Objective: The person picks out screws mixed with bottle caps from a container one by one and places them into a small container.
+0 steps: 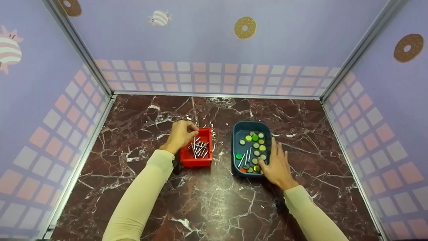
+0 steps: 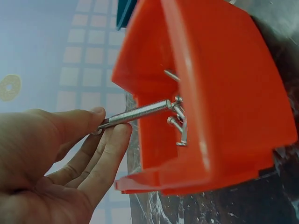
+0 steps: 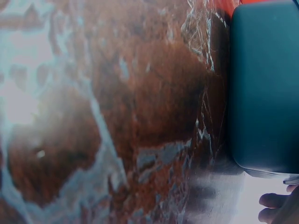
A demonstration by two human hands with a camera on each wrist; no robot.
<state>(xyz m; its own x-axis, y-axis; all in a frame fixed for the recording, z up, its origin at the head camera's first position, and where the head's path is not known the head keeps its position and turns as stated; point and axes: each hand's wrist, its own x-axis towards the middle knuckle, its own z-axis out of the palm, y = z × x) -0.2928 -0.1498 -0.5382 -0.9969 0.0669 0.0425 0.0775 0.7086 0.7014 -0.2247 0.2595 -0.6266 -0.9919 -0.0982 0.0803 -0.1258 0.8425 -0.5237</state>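
Note:
My left hand (image 1: pixel 183 134) is over the far left side of a small red bin (image 1: pixel 196 163), pinching a long threaded metal bolt (image 2: pixel 138 112) between thumb and fingers. The bolt slants down into the bin, its lower end close to loose bolts (image 1: pixel 201 151) lying there. On the right, a dark blue tub (image 1: pixel 235 140) holds small round caps (image 1: pixel 262 148) in green, yellow and silver, one orange cap (image 1: pixel 242 170) and several bolts (image 1: pixel 245 157). My right hand (image 1: pixel 279 167) holds the tub's right wall, thumb over the rim and fingers along the outside.
The bin and tub stand side by side on a dark red marbled table (image 1: pixel 214 207), with a narrow gap between them. Patterned lilac panels (image 1: pixel 207 43) in metal frames enclose the table at the back and both sides.

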